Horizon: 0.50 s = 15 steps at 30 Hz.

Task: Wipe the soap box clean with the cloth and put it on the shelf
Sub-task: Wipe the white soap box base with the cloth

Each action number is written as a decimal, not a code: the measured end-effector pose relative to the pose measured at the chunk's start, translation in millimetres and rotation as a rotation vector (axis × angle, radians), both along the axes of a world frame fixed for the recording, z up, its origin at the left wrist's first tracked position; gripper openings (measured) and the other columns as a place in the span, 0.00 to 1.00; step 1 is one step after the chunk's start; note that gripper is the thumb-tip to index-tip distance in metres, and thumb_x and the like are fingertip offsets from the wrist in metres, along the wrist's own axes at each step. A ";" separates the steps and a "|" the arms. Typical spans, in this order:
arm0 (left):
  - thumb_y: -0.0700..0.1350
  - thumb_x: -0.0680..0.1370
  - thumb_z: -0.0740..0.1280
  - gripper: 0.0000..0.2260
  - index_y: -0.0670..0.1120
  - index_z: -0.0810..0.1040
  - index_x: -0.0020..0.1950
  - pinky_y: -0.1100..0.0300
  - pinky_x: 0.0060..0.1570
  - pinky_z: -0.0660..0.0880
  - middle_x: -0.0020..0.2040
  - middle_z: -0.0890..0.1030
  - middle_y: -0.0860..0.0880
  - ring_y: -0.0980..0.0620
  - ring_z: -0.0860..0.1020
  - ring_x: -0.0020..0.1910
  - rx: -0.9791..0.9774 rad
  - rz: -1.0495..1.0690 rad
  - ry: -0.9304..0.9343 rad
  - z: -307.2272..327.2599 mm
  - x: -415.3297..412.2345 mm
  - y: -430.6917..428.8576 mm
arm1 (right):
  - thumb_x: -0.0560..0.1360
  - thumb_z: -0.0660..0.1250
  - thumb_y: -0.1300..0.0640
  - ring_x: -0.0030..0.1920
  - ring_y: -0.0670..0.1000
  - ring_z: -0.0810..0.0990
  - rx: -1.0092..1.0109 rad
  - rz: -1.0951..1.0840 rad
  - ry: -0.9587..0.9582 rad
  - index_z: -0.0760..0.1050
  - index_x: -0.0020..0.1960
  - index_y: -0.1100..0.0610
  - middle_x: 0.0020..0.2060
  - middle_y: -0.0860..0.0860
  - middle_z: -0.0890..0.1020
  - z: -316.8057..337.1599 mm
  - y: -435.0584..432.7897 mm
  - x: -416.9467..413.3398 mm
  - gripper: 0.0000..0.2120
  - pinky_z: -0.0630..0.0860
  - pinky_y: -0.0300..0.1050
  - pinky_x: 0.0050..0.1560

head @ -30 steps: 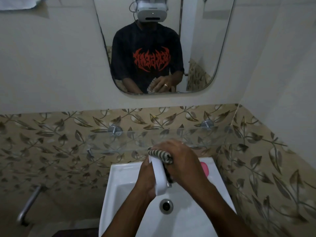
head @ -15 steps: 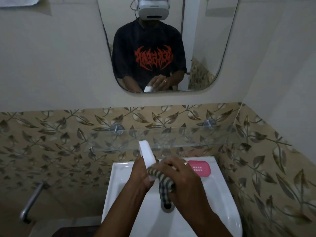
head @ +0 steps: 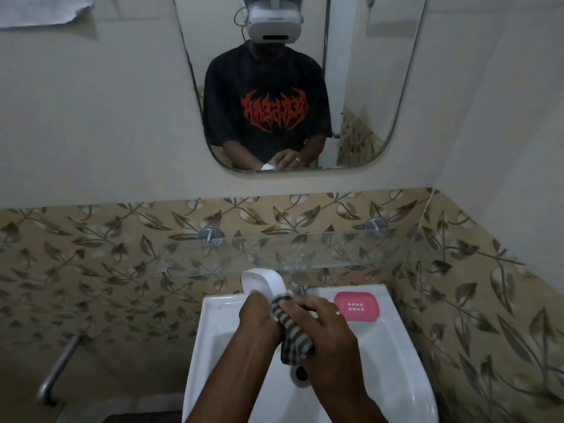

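shifted lower against soap box (head: pixel 264 281): striped cloth (head: pixel 295 334), clutched by right hand (head: pixel 323 328); left hand (head: pixel 259 319) clamps box at 12 o'clock above sink (head: pixel 393 355).

- The left hand (head: pixel 259 315) grips the white soap box (head: pixel 264 283) from below, holding it upright above the back rim of the white sink (head: pixel 219 331).
- The right hand (head: pixel 323 328) presses a striped cloth (head: pixel 294 334) against the box's right side (the cloth hangs down past the wrist towards the drain).
- A pink soap tray (head: pixel 356 306) lies on the sink's rear right corner, just beside the right hand.
- A glass shelf (head: pixel 335 251) runs along the leaf-patterned tiles above the sink.
- The mirror (head: pixel 381 87) reflects the person.
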<state>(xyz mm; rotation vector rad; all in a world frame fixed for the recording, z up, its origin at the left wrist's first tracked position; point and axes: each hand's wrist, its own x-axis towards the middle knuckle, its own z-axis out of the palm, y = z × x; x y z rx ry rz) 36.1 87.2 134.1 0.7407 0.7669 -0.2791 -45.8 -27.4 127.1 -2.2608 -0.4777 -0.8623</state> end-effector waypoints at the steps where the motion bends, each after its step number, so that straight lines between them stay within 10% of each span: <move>1: 0.46 0.81 0.57 0.17 0.40 0.72 0.66 0.48 0.45 0.75 0.57 0.78 0.40 0.43 0.76 0.40 0.014 0.052 0.050 -0.8 -0.6 -0.1 | 0.68 0.73 0.58 0.55 0.46 0.78 0.043 0.016 0.012 0.73 0.62 0.45 0.54 0.48 0.80 -2.3 -0.4 -1.1 0.24 0.76 0.35 0.54; 6: 0.36 0.78 0.57 0.19 0.37 0.70 0.69 0.43 0.46 0.75 0.63 0.77 0.35 0.39 0.77 0.38 0.025 0.165 0.048 -0.1 -2.1 -7.3 | 0.68 0.74 0.59 0.53 0.45 0.79 0.096 -0.003 0.041 0.74 0.61 0.44 0.54 0.46 0.79 -23.8 -5.2 -2.5 0.24 0.77 0.38 0.53; 15: 0.43 0.78 0.60 0.19 0.35 0.73 0.65 0.39 0.46 0.76 0.45 0.77 0.37 0.36 0.77 0.42 -0.055 0.073 0.058 1.8 -13.7 -14.7 | 0.68 0.74 0.61 0.54 0.44 0.78 0.123 -0.011 0.036 0.77 0.60 0.47 0.54 0.45 0.80 -21.0 -2.2 0.5 0.22 0.75 0.35 0.55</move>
